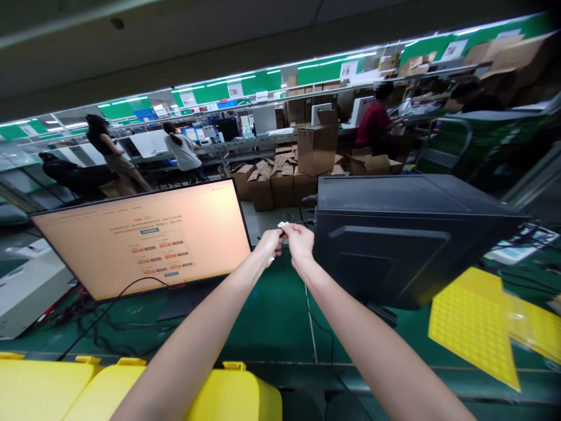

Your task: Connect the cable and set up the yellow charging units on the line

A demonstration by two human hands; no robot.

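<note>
We see our left hand (pixel 270 241) and right hand (pixel 299 238) meeting above the green-topped bench (pixel 272 316), both pinching one small white connector piece (pixel 283 224) between their fingertips, in the gap between the flat black-framed monitor (pixel 144 240) with its pale orange screen and the black metal computer tower (pixel 403 234). On the bench we find black cables (pixel 105 327), a yellow dotted sheet (pixel 477 327) at right, and yellow plastic bins (pixel 131 389) along the near edge. Behind, the room is a factory floor with stacked brown cardboard boxes (pixel 284 178), green-backed shelving (pixel 263 82) and other people at far workstations.
</note>
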